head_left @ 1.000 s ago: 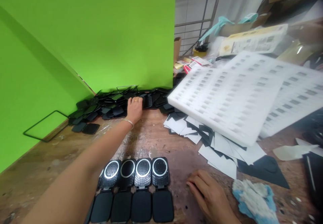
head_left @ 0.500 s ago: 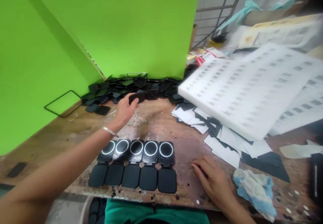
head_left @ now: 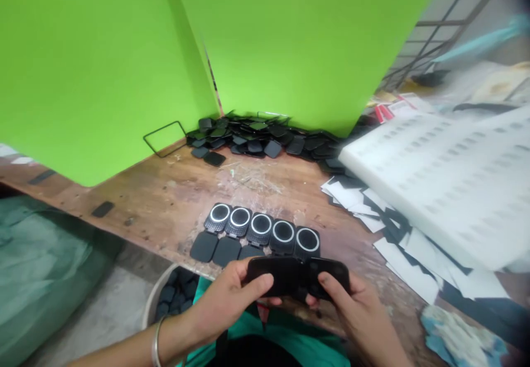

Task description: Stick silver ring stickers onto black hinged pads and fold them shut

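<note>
Between my hands is a black hinged two-panel piece (head_left: 281, 276), held unfolded near the table's front edge. My left hand (head_left: 244, 290) grips its left panel, thumb on top. On the right panel, my right hand (head_left: 348, 301) presses its thumb, fingers underneath. Just beyond lies a row of several similar hinged pieces, opened flat; their upper panels show white rings (head_left: 261, 224) and their lower panels (head_left: 204, 246) are plain black. The held piece covers some of those lower panels.
Black pieces (head_left: 256, 135) are heaped against the green board (head_left: 281, 52). A white foam tray (head_left: 447, 174) rests on the right, with white and black sheets (head_left: 409, 267) beside it. A stained cloth (head_left: 459, 334) lies front right. Below the table edge stands a bucket (head_left: 151, 295) of black pieces.
My left hand has come back from the heap with the black hinged piece. My right hand has left the tabletop and now holds its other end. The view has turned left.
</note>
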Demonstrator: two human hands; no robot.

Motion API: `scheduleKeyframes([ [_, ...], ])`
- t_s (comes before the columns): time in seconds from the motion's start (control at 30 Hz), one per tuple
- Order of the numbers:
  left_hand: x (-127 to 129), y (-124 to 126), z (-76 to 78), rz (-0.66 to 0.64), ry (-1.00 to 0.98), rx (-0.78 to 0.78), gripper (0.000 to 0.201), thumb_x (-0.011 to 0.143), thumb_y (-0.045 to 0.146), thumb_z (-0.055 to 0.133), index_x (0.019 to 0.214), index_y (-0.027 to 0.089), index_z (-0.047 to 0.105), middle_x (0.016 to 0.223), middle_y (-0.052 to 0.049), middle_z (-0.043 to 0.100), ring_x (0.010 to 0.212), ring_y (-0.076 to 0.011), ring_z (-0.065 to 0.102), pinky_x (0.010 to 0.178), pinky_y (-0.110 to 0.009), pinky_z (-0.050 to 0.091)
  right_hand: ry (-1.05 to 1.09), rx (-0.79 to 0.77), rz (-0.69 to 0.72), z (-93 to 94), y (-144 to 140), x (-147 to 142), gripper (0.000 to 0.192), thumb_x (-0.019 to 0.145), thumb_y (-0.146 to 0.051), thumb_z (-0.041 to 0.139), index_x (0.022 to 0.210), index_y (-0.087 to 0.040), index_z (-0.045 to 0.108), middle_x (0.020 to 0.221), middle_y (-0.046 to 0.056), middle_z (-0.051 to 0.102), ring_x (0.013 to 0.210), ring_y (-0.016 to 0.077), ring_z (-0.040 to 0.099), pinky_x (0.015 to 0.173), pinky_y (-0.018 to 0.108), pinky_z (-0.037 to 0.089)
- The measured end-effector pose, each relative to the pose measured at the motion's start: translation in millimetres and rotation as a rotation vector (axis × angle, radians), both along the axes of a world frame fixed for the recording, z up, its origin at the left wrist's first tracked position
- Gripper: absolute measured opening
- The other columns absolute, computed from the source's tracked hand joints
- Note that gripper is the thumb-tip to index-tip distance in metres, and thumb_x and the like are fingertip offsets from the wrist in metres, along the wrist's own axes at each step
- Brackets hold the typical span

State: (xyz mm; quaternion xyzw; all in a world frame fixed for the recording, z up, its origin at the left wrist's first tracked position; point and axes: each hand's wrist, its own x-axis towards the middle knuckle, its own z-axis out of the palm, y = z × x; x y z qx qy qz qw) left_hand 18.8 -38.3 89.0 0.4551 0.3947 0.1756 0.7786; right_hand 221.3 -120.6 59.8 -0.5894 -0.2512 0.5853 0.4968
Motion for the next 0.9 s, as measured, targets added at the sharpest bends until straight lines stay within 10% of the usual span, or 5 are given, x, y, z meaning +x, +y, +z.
scheduleKeyframes([
  [0.33, -22, -21, -11.1, 0.051, -0.244, -0.108, 0.039, 0.082, 0.052, 0.071, 0.100, 0.018, 0.076, 0.087, -0.007, 0.074, 0.077, -0.0195, 0.067, 0.077, -0.031, 0.054, 0.252, 0.072, 0.123, 8.3, -1, -22, 0.039, 0.076, -0.053, 0.077, 0.076, -0.014, 0.072, 0.065, 0.006, 0.069, 0.054, 0.0150, 0.064, 0.056, 0.026, 0.053],
  [0.6, -23, -9, -22.4, -0.017, -0.174, 0.025, 0.045, 0.083, 0.054, 0.069, 0.105, 0.015, 0.074, 0.090, -0.010, 0.074, 0.084, -0.0252, 0.069, 0.080, -0.036, 0.055, -0.114, 0.098, 0.167, 31.4, -5, -13, 0.037, 0.084, -0.051, 0.068, 0.078, -0.016, 0.073, 0.072, 0.007, 0.073, 0.069, 0.0199, 0.069, 0.067, 0.030, 0.057],
  [0.9, -11, -9, -33.5, -0.051, -0.132, -0.052, 0.046, 0.087, 0.052, 0.064, 0.113, 0.015, 0.072, 0.100, -0.011, 0.075, 0.092, -0.0290, 0.070, 0.087, -0.044, 0.056, 0.069, 0.092, 0.227, 9.8, -6, 4, 0.034, 0.085, -0.049, 0.068, 0.085, -0.015, 0.070, 0.073, 0.005, 0.074, 0.068, 0.0164, 0.070, 0.068, 0.028, 0.058],
])
